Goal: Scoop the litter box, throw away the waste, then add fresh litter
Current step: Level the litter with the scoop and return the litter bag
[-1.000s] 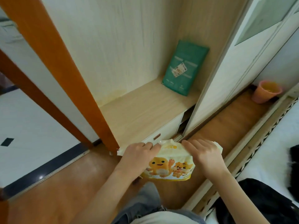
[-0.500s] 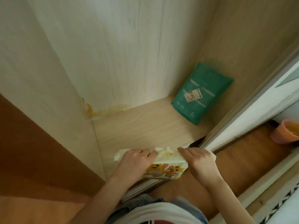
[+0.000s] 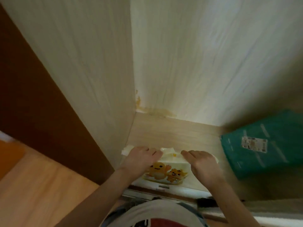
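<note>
A pale yellow soft pack (image 3: 165, 171) with two orange cartoon animals printed on it is at the front edge of a light wood shelf (image 3: 172, 133). My left hand (image 3: 141, 158) grips its top left end and my right hand (image 3: 201, 164) grips its top right end, fingers curled over the upper edge. A white flap shows between the two hands. No litter box or scoop is in view.
A green flat package (image 3: 265, 148) with a white label leans at the right end of the shelf. Pale wood panels rise behind and to the left. A dark brown door frame (image 3: 41, 104) and orange-brown floor (image 3: 41, 185) are on the left.
The pack and both hands have moved forward onto the shelf front. My view has swung closer and left; the pink pot and floor strip on the right are out of view.
</note>
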`<state>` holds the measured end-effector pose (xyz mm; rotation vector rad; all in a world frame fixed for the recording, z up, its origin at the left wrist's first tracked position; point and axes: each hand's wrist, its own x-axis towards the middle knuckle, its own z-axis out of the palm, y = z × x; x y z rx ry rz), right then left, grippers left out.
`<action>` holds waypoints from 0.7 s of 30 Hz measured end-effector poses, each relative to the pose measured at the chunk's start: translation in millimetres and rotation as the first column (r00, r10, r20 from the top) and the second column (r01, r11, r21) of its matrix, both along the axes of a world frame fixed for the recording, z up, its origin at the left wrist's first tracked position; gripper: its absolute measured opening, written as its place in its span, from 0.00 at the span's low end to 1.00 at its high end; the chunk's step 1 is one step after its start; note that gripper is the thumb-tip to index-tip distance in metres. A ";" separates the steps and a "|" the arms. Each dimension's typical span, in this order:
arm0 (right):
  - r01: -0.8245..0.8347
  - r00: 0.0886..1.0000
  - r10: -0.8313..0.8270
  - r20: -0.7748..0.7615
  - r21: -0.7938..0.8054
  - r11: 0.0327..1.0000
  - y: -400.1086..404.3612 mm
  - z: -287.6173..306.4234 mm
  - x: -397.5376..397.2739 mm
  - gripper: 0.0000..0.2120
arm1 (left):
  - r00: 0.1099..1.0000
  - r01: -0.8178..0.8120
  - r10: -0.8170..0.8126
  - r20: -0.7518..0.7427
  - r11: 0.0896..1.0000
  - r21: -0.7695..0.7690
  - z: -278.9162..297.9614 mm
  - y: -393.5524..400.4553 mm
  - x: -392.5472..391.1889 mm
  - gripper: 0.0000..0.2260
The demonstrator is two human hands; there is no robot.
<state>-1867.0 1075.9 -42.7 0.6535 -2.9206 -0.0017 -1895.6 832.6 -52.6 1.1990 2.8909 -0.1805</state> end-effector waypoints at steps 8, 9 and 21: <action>-0.415 0.907 0.397 0.140 0.151 0.897 -14.0 -12.2 -95.9 0.29 | 0.934 -0.318 0.328 0.142 0.944 -0.089 -26.0 -7.3 -7.8 0.30; -0.461 0.885 0.438 0.158 0.168 0.871 -17.3 -13.8 -106.9 0.29 | 0.925 -0.337 0.349 0.152 0.936 -0.104 -30.5 -6.9 -9.2 0.31; -0.712 0.696 0.621 0.361 0.236 0.661 -92.6 -60.8 -232.5 0.24 | 0.662 -0.714 0.704 0.256 0.697 -0.070 -49.2 -2.6 -31.9 0.22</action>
